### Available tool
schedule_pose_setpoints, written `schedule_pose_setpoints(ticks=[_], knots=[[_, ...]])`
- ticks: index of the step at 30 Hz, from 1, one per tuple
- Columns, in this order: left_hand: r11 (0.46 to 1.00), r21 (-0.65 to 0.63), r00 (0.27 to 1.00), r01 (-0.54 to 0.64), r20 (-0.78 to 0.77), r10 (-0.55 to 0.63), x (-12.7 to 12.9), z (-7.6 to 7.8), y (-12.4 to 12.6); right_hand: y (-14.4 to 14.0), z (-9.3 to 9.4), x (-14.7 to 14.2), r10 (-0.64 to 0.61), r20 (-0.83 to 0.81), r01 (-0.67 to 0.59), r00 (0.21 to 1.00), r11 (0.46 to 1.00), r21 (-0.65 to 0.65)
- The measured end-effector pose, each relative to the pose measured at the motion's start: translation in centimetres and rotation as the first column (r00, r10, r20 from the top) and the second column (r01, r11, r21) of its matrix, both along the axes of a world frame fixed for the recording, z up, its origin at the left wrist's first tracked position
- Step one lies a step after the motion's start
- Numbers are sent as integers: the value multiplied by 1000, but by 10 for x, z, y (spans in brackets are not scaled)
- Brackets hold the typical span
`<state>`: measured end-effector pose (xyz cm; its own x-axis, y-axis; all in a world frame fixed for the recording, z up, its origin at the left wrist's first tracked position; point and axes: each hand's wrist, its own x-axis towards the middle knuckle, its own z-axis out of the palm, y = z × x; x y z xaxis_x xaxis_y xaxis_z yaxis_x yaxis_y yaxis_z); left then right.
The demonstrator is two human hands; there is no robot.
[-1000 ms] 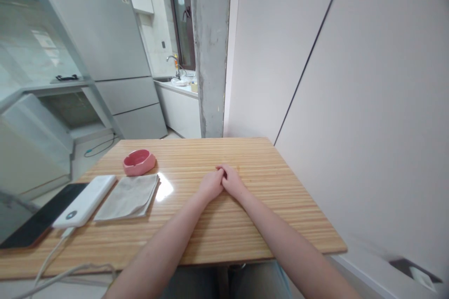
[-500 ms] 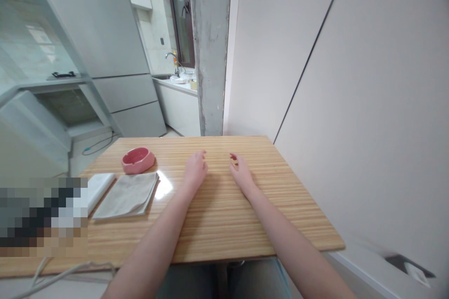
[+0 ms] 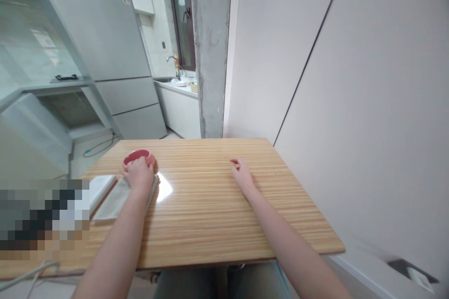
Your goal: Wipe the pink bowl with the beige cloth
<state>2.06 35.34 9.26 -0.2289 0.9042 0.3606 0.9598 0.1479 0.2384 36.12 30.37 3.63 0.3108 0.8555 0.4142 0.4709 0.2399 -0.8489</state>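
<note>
My left hand (image 3: 139, 174) reaches to the left side of the wooden table (image 3: 217, 215). Its fingers lie on the near rim of a small pink dish (image 3: 137, 154), and its wrist passes over a folded grey cloth (image 3: 112, 201). The back of the hand hides the fingers, so a grip on the dish does not show. My right hand (image 3: 241, 175) rests on the table's far middle with its fingers loosely curled and nothing in it.
A white flat device (image 3: 100, 186) lies left of the cloth beside a blurred patch, and white cables (image 3: 24, 276) hang off the near left edge. A wall runs along the table's right side. A fridge (image 3: 105, 46) and a concrete pillar (image 3: 209, 51) stand behind.
My hands were clasped together a second ago and then parted. My left hand has swung left onto the pink dish and over the cloth. My right hand has stayed near the middle.
</note>
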Motion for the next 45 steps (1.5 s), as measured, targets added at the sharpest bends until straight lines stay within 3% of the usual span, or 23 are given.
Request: schedule_pose_setpoints(ticks=[4,7,11,13,16,18,23,28,32,34,36,38,40,41,43,45], knots=[[993,116,998,-8,-57,15,4,5,1,3,0,1,-36,-35,35,999,999,-42],[948,220,972,231,-92,-215,29,16,-8,4,2,0,-60,-121,55,991,998,-44],[744,237,772,624,-44,-634,99,28,-36,5,4,0,19,-291,-15,956,1000,16],[652,214,663,727,24,-748,135,25,-54,4,4,1,67,-392,-59,917,998,33],[574,125,568,809,83,-819,171,10,-74,2,5,1,167,-538,-157,826,985,66],[554,89,545,828,106,-832,180,-1,-80,1,6,-1,206,-567,-210,798,976,59],[553,56,543,832,126,-830,176,-15,-77,0,7,-8,264,-450,-283,853,959,26],[558,36,550,829,127,-825,175,-18,-73,1,5,-8,277,-411,-291,869,956,29],[557,13,550,830,146,-823,179,-12,-79,1,3,-6,279,-372,-294,886,956,15],[526,37,515,850,153,-843,171,-3,-80,1,2,-5,270,-339,-284,901,959,8],[549,113,531,828,156,-833,146,8,-77,2,2,-5,258,-314,-269,914,963,7],[704,220,680,675,187,-709,102,18,-72,2,1,-6,249,-302,-260,920,966,1],[891,217,867,399,228,-444,46,26,-68,3,0,-6,242,-302,-256,922,967,-8],[956,169,941,241,199,-273,17,27,-67,3,0,-7,239,-301,-255,923,967,-12],[1000,27,999,-1,44,-1,-34,26,-68,3,-1,-7,240,-295,-256,925,967,-16],[990,-125,993,-69,-104,56,-68,21,-72,3,-1,-8,239,-288,-254,928,967,-16]])
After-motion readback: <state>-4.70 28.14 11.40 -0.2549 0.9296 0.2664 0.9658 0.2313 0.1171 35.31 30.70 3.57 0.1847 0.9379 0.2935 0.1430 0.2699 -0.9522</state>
